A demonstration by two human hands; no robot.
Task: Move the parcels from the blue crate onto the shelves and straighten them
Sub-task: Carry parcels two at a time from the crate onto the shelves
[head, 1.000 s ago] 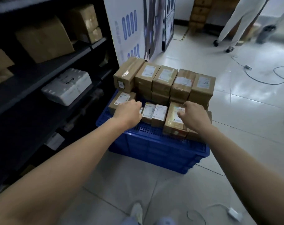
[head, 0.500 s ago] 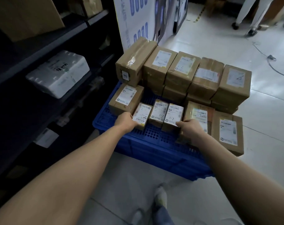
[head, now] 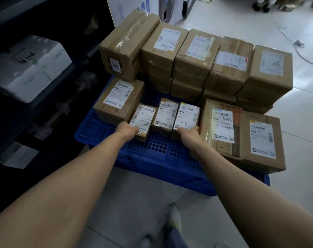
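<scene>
Head view: left hand [head: 127,130] grips one small white-labelled brown cardboard parcel [head: 142,120]; right hand [head: 188,134] grips another [head: 186,119] on the blue plastic crate [head: 152,149].

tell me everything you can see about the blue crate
The blue crate is moulded plastic with a grid of small square openings across its top surface and solid side walls. It stands on the pale tiled floor beside dark shelves. Taped brown parcels with white labels cover most of it, stacked two high at the back; its near left part is bare.
</scene>
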